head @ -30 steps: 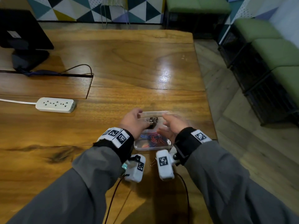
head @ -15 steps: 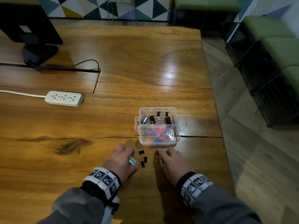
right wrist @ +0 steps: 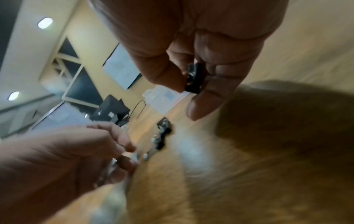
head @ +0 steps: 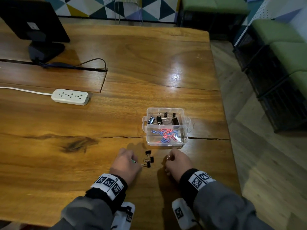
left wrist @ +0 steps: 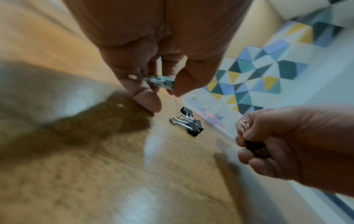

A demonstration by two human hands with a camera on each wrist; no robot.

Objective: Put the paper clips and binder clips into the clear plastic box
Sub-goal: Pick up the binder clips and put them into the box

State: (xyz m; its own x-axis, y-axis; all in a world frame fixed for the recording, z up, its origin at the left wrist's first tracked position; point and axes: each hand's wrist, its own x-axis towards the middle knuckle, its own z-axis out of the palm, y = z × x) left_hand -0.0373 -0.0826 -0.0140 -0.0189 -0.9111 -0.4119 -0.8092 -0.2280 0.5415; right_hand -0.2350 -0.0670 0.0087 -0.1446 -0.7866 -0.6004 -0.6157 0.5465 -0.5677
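Observation:
A clear plastic box [head: 184, 125] stands on the wooden table, with black binder clips in its far compartment and red and blue paper clips in its near one. Three black binder clips [head: 148, 159] lie on the table just in front of it, between my hands. My left hand [head: 125, 161] pinches a teal binder clip [left wrist: 161, 80] between thumb and fingers. My right hand [head: 177, 161] pinches a black binder clip [right wrist: 193, 78], its wire handle poking out at the knuckles [left wrist: 242, 123]. The loose clips [left wrist: 188, 123] show in the left wrist view too.
A white power strip [head: 70, 96] with its cable lies to the left. A black monitor [head: 31, 22] on a stand sits at the far left, beside a cable slot. The table's right edge [head: 227, 130] runs close to the box; green seats stand beyond.
My hands came back from over the box to the table in front of it. Each has since curled round a binder clip and lifted it; the right clip left the table.

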